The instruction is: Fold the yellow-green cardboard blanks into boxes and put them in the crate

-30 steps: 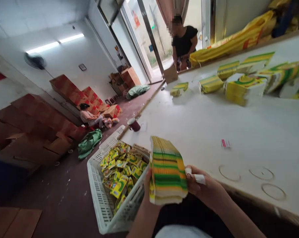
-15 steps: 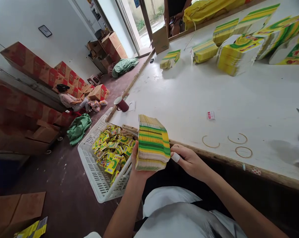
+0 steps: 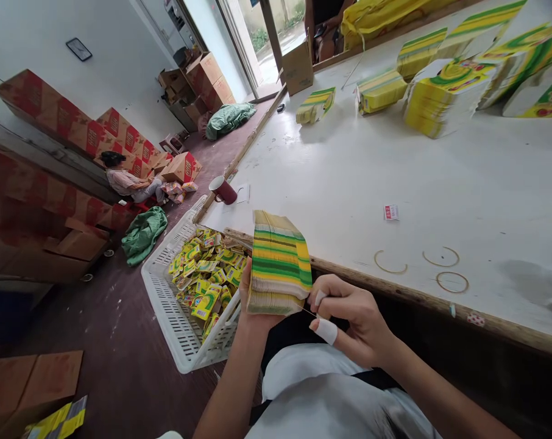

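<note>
My left hand [image 3: 256,314] grips a thick stack of flattened cardboard cartons [image 3: 280,256], striped yellow, green and white along their edges. The stack is held tilted over the table's front edge, and its underside is hidden. At the stack's lower right corner, my right hand [image 3: 349,314] has its fingers curled on a thin rubber band [image 3: 307,311], which is drawn out from the stack. White tape wraps the thumb and a finger of this hand. Several more rubber bands [image 3: 452,281] lie on the white table [image 3: 331,183].
A white plastic basket [image 3: 166,329] of small yellow packets stands left of the table. A maroon mug [image 3: 223,190] sits near the table corner. More carton stacks [image 3: 440,97] stand along the far side. One person [image 3: 130,180] sits by red-printed boxes; another is beyond the table.
My right hand has moved down and slightly right from the stack's side, its thumb now apart from the stack with the rubber band stretched. My left hand keeps the stack almost still.
</note>
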`<action>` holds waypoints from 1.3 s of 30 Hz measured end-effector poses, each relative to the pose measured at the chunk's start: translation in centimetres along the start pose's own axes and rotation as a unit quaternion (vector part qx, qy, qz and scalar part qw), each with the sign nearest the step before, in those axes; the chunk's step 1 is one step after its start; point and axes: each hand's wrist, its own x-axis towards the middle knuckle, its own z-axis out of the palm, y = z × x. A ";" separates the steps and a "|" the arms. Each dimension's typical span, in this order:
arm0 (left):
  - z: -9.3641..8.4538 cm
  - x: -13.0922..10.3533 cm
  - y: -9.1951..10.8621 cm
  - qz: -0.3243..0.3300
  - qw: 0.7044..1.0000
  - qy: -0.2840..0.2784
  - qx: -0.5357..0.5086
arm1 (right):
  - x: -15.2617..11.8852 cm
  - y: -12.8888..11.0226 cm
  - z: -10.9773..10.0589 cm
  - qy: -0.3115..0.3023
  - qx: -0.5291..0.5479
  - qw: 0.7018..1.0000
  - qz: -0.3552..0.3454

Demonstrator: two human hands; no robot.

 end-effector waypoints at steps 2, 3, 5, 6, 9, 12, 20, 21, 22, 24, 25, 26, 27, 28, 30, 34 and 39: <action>-0.1 -0.1 -0.2 -0.009 1.000 -0.011 -0.008 | 0.2 -0.4 -0.2 -0.022 0.029 0.999 0.007; -0.1 -0.1 -0.3 -0.014 1.000 -0.016 -0.012 | 0.3 -0.6 -0.2 -0.032 0.030 0.999 0.017; -0.1 -0.2 -0.4 -0.016 0.999 -0.023 -0.016 | 0.5 -0.9 -0.4 -0.053 0.011 0.998 0.045; -0.1 -0.2 -0.3 -0.016 0.999 -0.025 -0.017 | 0.6 -1.1 -0.4 -0.067 -0.004 0.996 0.063; -0.1 -0.2 -0.2 -0.020 0.999 -0.020 -0.015 | 0.7 -1.9 -0.6 -0.117 -0.050 0.984 0.122; -0.1 -0.1 -0.3 -0.029 1.000 -0.004 -0.007 | 0.8 -2.7 -0.9 -0.154 -0.095 0.967 0.180; 0.3 -0.3 -0.7 -0.026 1.000 0.011 0.008 | 1.0 -3.5 -1.6 -0.192 -0.143 0.946 0.217; 0.4 -0.3 -0.7 -0.028 0.999 0.013 0.009 | 1.1 -3.5 -1.7 -0.191 -0.141 0.948 0.213; 0.3 -0.3 -0.6 -0.033 0.999 0.014 0.012 | 1.1 -3.5 -1.7 -0.192 -0.137 0.950 0.207; 0.2 -0.4 -0.6 -0.041 0.999 0.012 0.022 | 1.2 -3.5 -1.9 -0.188 -0.119 0.957 0.187; 0.1 -0.4 -0.6 -0.045 0.999 0.008 0.027 | 1.2 -3.5 -2.0 -0.185 -0.103 0.961 0.178; 0.0 -0.4 -0.6 -0.047 0.998 0.004 0.031 | 1.2 -3.4 -2.0 -0.183 -0.085 0.964 0.171; -0.1 -0.4 -0.6 -0.047 0.998 0.000 0.033 | 1.2 -3.3 -2.0 -0.183 -0.067 0.966 0.168; -0.1 -0.4 -0.7 -0.048 0.998 -0.003 0.034 | 1.2 -3.3 -2.0 -0.182 -0.055 0.967 0.169; -0.2 -0.3 -0.8 -0.049 0.998 -0.005 0.033 | 1.2 -3.1 -1.9 -0.174 -0.055 0.966 0.185; -0.3 -0.2 -1.0 -0.040 0.999 -0.008 0.025 | 1.2 -2.9 -1.6 -0.147 -0.113 0.958 0.217; -0.9 -0.2 -1.2 -0.048 0.999 0.010 0.022 | 1.4 -3.1 -1.5 -0.207 -0.054 0.959 0.186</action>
